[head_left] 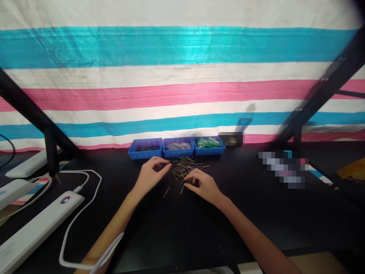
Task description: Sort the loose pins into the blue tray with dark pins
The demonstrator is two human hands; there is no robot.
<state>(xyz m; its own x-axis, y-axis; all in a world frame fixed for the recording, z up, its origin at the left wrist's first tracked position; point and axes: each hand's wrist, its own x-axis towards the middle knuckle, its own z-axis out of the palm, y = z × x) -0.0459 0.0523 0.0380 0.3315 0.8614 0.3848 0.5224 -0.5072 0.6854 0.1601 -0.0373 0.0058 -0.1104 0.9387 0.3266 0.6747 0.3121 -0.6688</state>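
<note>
A loose pile of thin metal pieces like small drill bits (184,165) lies on the black table, gold and dark in colour. My left hand (152,173) hovers at the pile's left side, fingers curved, thumb and forefinger slightly apart, nothing visible between them. On the right side, my right hand (205,184) reaches over the pile's near edge with thumb and forefinger apart. One thin piece (181,189) is right by its thumb tip; contact is unclear. Another single piece (166,192) lies apart, nearer me.
Behind the pile stand three blue trays: one with dark thin pieces (145,154), one with clear bags (178,152), one with green bags (209,151). A white power bank (40,232) and cable (68,228) are at left. Black slanted bars rise on both sides.
</note>
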